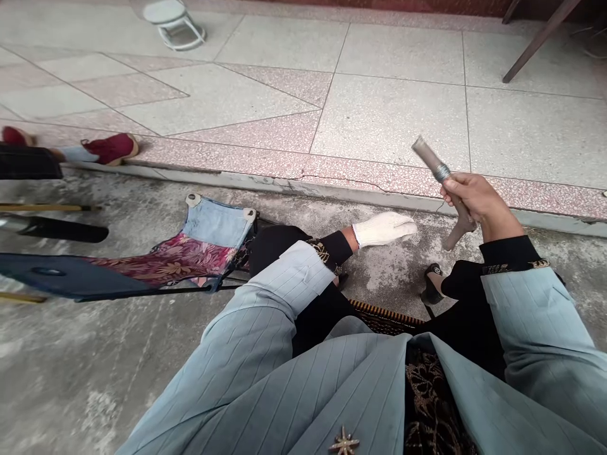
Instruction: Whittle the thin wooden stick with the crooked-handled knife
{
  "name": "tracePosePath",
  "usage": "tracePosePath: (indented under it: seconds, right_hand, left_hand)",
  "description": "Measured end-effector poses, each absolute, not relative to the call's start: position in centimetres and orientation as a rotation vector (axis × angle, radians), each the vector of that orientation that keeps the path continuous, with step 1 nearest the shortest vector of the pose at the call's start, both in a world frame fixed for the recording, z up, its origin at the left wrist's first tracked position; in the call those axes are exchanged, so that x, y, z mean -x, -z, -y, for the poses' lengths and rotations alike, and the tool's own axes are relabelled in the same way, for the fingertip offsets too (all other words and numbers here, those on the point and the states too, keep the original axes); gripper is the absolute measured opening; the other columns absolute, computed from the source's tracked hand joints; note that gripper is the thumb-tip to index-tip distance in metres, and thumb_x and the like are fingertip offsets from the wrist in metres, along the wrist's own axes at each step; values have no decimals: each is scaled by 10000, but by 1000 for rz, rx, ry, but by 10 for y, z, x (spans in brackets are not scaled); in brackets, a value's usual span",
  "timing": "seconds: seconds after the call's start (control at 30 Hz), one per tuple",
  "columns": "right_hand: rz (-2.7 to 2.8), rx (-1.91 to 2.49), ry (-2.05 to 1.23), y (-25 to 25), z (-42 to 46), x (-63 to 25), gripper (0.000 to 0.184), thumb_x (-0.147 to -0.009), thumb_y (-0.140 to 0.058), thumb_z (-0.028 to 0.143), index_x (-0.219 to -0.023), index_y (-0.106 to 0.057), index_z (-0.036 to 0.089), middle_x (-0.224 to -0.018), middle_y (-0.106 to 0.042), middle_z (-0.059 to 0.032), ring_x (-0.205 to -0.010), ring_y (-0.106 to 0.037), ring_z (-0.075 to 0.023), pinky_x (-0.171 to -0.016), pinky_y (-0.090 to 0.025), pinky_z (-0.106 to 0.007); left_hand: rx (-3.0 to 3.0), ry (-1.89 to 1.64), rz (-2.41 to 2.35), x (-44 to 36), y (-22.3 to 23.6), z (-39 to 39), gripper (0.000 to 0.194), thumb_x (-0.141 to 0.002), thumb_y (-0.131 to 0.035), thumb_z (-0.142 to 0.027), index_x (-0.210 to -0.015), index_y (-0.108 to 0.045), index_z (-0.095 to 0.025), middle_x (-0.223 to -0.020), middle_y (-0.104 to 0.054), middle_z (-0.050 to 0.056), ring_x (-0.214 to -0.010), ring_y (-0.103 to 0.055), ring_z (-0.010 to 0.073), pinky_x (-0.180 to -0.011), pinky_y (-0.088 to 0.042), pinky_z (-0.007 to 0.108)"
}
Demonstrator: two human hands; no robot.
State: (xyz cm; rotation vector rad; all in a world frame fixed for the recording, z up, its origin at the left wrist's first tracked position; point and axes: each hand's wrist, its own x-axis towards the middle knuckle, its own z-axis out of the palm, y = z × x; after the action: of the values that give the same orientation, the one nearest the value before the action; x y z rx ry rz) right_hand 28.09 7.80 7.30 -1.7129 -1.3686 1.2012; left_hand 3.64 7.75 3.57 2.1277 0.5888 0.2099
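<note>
Wire-wrapped stick (433, 162), right of the frame's centre, slants from upper left to lower right; I see the right hand (478, 199) curled round it, while the gloved left hand (383, 229), fingers together, lies apart, lower left; its grip I cannot tell.

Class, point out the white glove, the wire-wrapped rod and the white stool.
White glove (382, 229): head view, on the back of the glove.
Wire-wrapped rod (429, 157): head view, on the upper shaft, above the wire.
White stool (165, 12): head view, on the seat.
</note>
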Motion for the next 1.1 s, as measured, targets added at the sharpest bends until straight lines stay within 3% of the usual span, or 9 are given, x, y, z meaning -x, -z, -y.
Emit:
tracePosePath:
  seconds: [0.13,0.23,0.43,0.53,0.63,0.7,0.87,1.1]
  right_hand:
    - [1837,2219,-847,-66,-83,-273,291,-838,-617,394,-1001,-689,165,-862,-664,-97,-755,-581,-217,-664,-424,-326]
    - [2263,2265,-809,-62,-81,-268,278,-840,-586,389,-975,-706,177,-926,-678,-113,-810,-595,-250,-662,-391,-331]
    - [2626,1773,-1500,-58,-76,-265,257,-811,-616,380,-941,-727,188,-873,-688,-64,-801,-596,-223,-688,-401,-314]
    - [2537,1439,-1854,-65,-72,-265,326,-791,-656,467,-944,-744,193,-821,-675,-32,-766,-582,-196,-698,-422,-304]
    - [2256,1245,-2040,-79,-67,-269,427,-762,-707,487,-1066,-731,188,-840,-660,-18,-740,-571,-161,-694,-450,-288]
    - [2014,1237,-1958,-88,-65,-272,445,-762,-718,487,-1075,-712,171,-838,-644,-18,-717,-559,-144,-682,-463,-282]
    - [1474,1390,-1490,-91,-67,-276,362,-768,-715,520,-845,-628,176,-771,-606,-31,-659,-526,-136,-638,-458,-275]
    - [1456,1730,-1189,-83,-76,-267,357,-795,-653,534,-824,-592,183,-742,-588,-46,-648,-525,-156,-640,-429,-300]
  left_hand:
    - [-2363,-139,-635,-34,-34,-82,450,-992,-336,-471,-811,-626,-177,-733,-619,31,-649,-511,151,-614,-290,281]
    - [-2416,-127,-700,-30,-34,-87,469,-997,-318,-483,-876,-655,-181,-754,-632,37,-655,-518,157,-601,-268,285]
    - [-2278,-268,-756,-23,-35,-98,446,-991,-346,-448,-833,-643,-156,-739,-605,18,-658,-500,136,-635,-305,271]
    - [-2152,-323,-769,-23,-33,-101,431,-981,-373,-452,-762,-593,-153,-692,-564,-3,-649,-482,125,-649,-320,267]
    - [-2012,-325,-737,-27,-30,-99,414,-977,-386,-436,-725,-553,-153,-680,-548,-2,-644,-471,119,-660,-348,269]
    - [-1912,-343,-693,-29,-31,-95,418,-989,-357,-425,-740,-553,-153,-704,-566,10,-648,-479,117,-669,-375,273]
    - [-1918,-392,-730,-29,-40,-83,460,-1001,-327,-467,-756,-569,-161,-715,-587,9,-630,-507,117,-652,-375,265]
    - [-2379,-141,-763,-32,-38,-80,477,-1004,-316,-503,-919,-653,-175,-753,-641,35,-655,-527,162,-608,-280,297]
